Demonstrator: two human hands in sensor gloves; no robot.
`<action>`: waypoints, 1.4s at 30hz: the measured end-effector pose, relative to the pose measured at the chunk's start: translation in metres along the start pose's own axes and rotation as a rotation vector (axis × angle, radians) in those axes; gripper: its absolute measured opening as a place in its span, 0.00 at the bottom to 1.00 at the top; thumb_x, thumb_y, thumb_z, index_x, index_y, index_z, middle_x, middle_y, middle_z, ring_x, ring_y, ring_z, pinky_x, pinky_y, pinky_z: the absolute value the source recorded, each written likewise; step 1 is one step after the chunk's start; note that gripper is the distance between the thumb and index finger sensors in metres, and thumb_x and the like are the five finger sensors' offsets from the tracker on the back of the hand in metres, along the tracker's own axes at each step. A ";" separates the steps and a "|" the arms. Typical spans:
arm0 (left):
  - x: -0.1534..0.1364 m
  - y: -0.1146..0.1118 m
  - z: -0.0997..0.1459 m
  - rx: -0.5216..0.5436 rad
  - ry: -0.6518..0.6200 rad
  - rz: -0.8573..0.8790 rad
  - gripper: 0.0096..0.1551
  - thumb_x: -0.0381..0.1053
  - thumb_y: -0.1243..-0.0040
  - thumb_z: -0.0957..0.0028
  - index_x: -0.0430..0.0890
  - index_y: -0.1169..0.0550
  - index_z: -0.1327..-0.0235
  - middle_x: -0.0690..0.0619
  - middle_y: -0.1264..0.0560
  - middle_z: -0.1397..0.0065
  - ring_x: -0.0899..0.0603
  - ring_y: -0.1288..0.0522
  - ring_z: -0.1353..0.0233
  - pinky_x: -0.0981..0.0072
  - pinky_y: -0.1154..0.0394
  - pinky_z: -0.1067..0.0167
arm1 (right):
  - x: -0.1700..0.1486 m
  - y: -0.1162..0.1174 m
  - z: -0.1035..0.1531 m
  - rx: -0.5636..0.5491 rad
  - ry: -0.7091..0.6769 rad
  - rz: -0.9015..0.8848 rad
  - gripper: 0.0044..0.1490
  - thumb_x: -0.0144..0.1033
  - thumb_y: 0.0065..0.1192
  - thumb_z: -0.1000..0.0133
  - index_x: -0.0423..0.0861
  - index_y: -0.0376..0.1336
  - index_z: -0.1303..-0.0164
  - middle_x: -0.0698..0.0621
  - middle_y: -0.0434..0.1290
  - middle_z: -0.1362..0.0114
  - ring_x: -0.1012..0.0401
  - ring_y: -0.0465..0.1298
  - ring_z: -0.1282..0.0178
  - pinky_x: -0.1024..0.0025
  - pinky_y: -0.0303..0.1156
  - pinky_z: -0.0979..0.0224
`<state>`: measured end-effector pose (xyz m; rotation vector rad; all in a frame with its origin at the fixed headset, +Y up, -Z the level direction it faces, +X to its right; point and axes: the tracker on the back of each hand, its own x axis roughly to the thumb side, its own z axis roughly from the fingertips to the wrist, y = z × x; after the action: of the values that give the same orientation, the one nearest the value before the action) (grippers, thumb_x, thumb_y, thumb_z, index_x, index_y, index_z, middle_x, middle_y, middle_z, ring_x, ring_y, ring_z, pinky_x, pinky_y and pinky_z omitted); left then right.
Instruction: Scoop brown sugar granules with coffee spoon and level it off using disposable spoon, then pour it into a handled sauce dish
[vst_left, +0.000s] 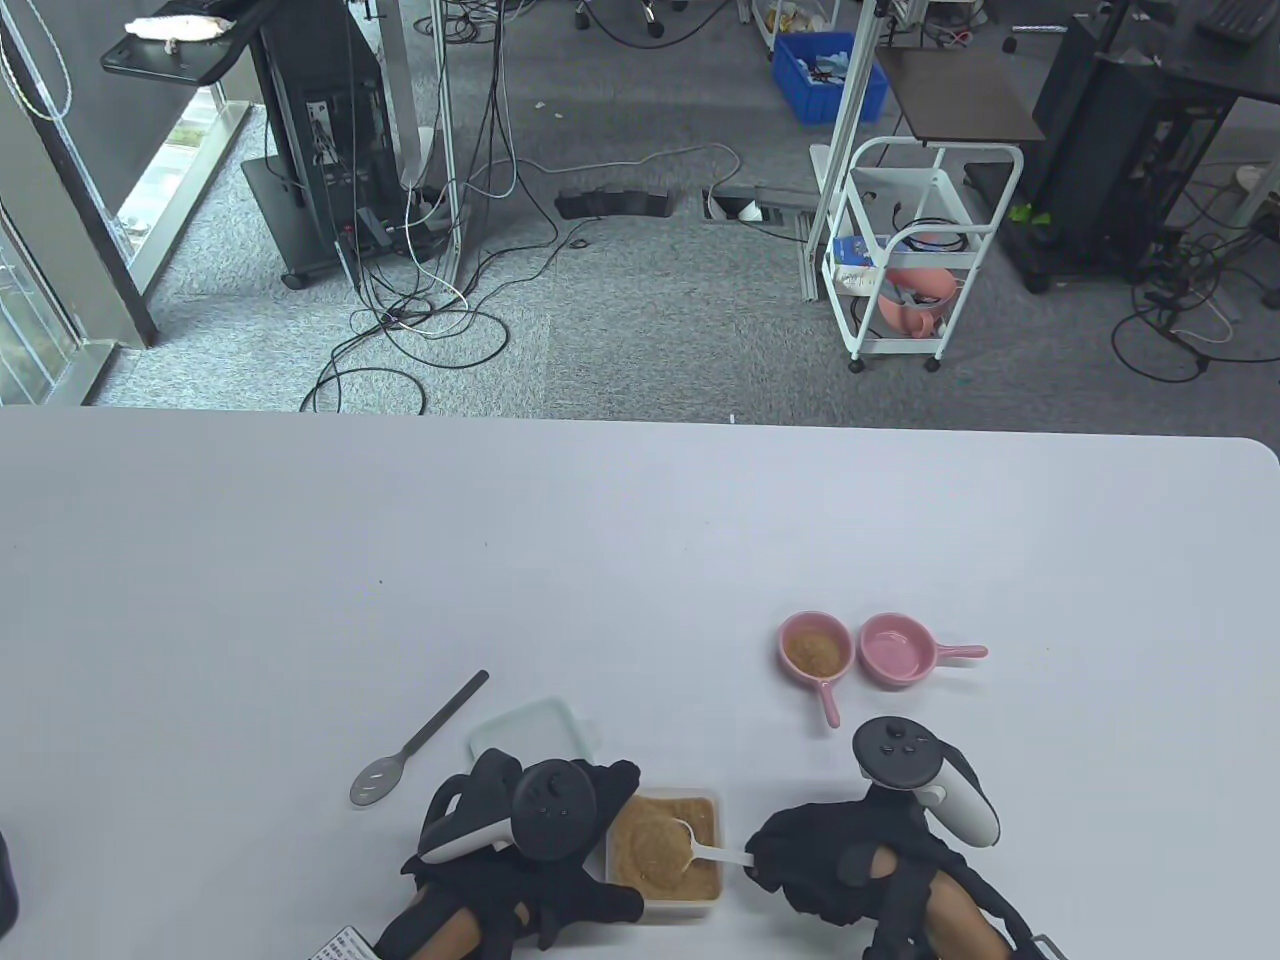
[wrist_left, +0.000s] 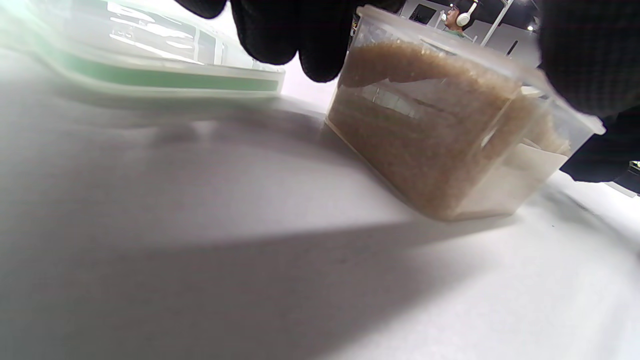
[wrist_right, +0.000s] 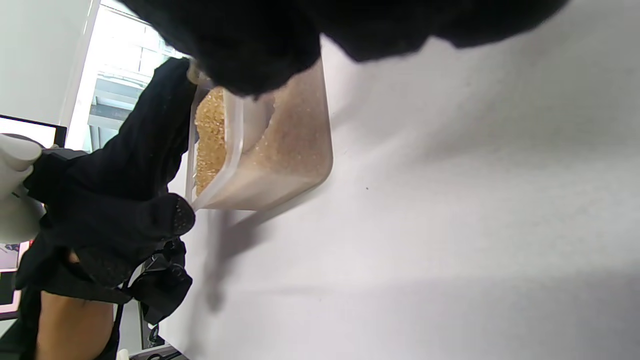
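A clear plastic container (vst_left: 712, 802) of brown sugar (vst_left: 645, 860) stands at the table's near edge. My left hand (vst_left: 605, 815) grips its left side; in the left wrist view its fingers (wrist_left: 300, 40) curl over the rim of the container (wrist_left: 450, 150). My right hand (vst_left: 762, 862) pinches the handle of a white spoon (vst_left: 705, 851), and the spoon's bowl lies in the sugar. A grey long-handled spoon (vst_left: 420, 742) lies on the table, left of the container. Two pink handled dishes stand farther right: one (vst_left: 785, 655) holds sugar, the other (vst_left: 895, 650) is empty.
The container's lid (vst_left: 540, 732) lies just behind my left hand and shows blurred in the left wrist view (wrist_left: 150, 75). A dark object (vst_left: 5, 890) sits at the table's left edge. Bare white tabletop (vst_left: 600, 560) stretches beyond the dishes.
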<state>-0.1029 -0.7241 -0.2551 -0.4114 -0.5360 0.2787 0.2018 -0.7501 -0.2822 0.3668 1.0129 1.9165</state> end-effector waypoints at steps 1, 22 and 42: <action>0.000 0.000 0.000 0.000 0.000 0.000 0.68 0.85 0.43 0.64 0.56 0.52 0.15 0.56 0.43 0.12 0.40 0.42 0.10 0.44 0.47 0.18 | -0.001 -0.001 0.000 -0.003 0.000 -0.009 0.27 0.44 0.60 0.44 0.41 0.72 0.44 0.58 0.81 0.69 0.60 0.78 0.82 0.53 0.76 0.56; -0.008 0.015 0.011 0.098 -0.007 0.055 0.67 0.86 0.44 0.64 0.59 0.53 0.15 0.57 0.45 0.11 0.39 0.43 0.10 0.43 0.48 0.17 | -0.006 -0.007 -0.001 0.036 -0.043 -0.055 0.27 0.43 0.60 0.43 0.41 0.72 0.42 0.56 0.81 0.65 0.57 0.79 0.77 0.50 0.74 0.51; -0.099 0.079 0.067 0.587 0.550 -0.070 0.45 0.77 0.37 0.59 0.65 0.28 0.25 0.64 0.28 0.23 0.45 0.27 0.20 0.47 0.36 0.19 | -0.006 -0.007 -0.001 0.045 -0.072 -0.061 0.27 0.43 0.60 0.43 0.41 0.71 0.41 0.55 0.81 0.64 0.56 0.79 0.76 0.50 0.74 0.50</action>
<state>-0.2323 -0.6698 -0.2812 0.1086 0.0823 0.2298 0.2086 -0.7533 -0.2876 0.4230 1.0096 1.8159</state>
